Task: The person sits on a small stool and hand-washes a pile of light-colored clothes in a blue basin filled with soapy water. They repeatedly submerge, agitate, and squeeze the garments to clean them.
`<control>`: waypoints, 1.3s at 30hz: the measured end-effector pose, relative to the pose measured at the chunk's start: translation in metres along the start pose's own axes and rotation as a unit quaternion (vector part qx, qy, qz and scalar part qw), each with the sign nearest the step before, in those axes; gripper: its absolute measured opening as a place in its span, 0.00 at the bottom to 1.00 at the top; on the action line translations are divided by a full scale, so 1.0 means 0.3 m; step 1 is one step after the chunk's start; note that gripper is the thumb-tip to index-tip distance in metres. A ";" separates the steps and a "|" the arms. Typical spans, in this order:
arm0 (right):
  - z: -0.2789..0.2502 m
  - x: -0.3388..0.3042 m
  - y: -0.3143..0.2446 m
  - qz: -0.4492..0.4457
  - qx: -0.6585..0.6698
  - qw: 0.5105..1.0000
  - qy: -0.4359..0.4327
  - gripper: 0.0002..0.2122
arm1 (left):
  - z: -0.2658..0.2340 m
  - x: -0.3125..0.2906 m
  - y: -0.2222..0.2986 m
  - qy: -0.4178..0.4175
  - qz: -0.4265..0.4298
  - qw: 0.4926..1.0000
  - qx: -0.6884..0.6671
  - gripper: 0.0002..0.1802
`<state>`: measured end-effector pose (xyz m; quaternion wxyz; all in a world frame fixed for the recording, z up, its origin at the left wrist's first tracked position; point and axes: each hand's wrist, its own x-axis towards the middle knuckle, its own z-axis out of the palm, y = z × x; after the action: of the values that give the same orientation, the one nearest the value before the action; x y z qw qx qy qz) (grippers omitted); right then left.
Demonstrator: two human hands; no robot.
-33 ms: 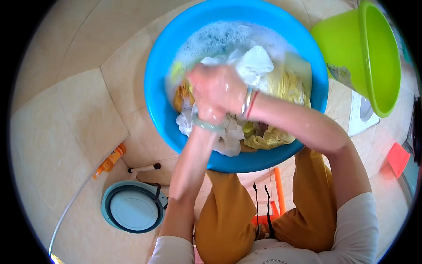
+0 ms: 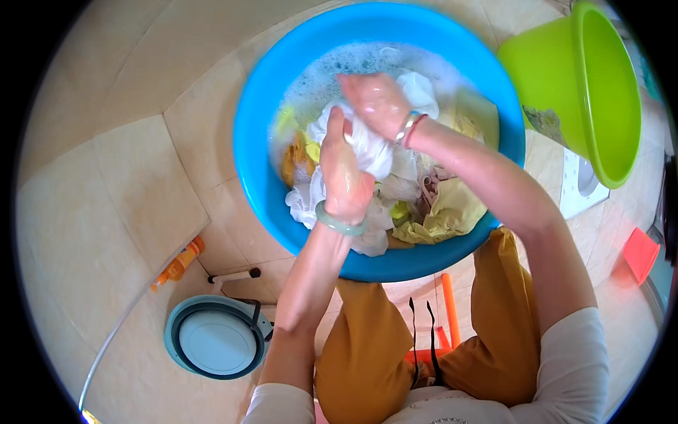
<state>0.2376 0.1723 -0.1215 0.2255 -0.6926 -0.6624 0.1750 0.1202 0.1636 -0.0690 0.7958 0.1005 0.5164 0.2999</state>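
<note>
A wet white cloth (image 2: 371, 150) is bunched between my hands over the soapy wash in a blue basin (image 2: 253, 205). My left hand (image 2: 345, 169), with a pale green bangle at its wrist, grips the cloth from the near left side. On the far side my right hand (image 2: 376, 102), wearing a silver and a red bracelet, bends over the same cloth, its fingertips partly hidden. Around them lie more white laundry (image 2: 305, 201), a pale yellow garment (image 2: 452, 212) and an orange-brown piece (image 2: 289, 162). Foamy water (image 2: 325, 74) fills the far part of the basin.
At the far right a lime green tub (image 2: 544, 71) lies tipped. A grey-blue collapsible basin (image 2: 215, 343) and an orange bottle (image 2: 180, 263) are at the left. A red-orange stool (image 2: 450, 304) shows between my knees; a red scoop-like piece (image 2: 640, 256) is at the right.
My hands were pressed together, blurred, at the basin's left middle. Now they are apart, the right one farther away and to the right, and the white cloth shows between them.
</note>
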 end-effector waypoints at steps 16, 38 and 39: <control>-0.207 -0.098 0.064 0.235 0.678 0.695 -0.050 0.15 | -0.104 0.027 0.180 -0.145 0.062 0.986 0.049 0.20; 0.038 -0.009 -0.011 0.084 0.304 0.942 0.112 0.08 | -0.171 0.437 0.056 0.064 0.134 0.965 0.214 0.26; 0.013 -0.034 -0.062 0.012 0.294 0.949 0.115 0.07 | -0.180 0.426 0.060 0.025 0.090 0.991 0.100 0.26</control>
<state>0.2193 0.1629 -0.1152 0.4916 -0.6192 -0.5427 0.2834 0.1025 0.2443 -0.1821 0.7383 0.2178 0.5528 0.3191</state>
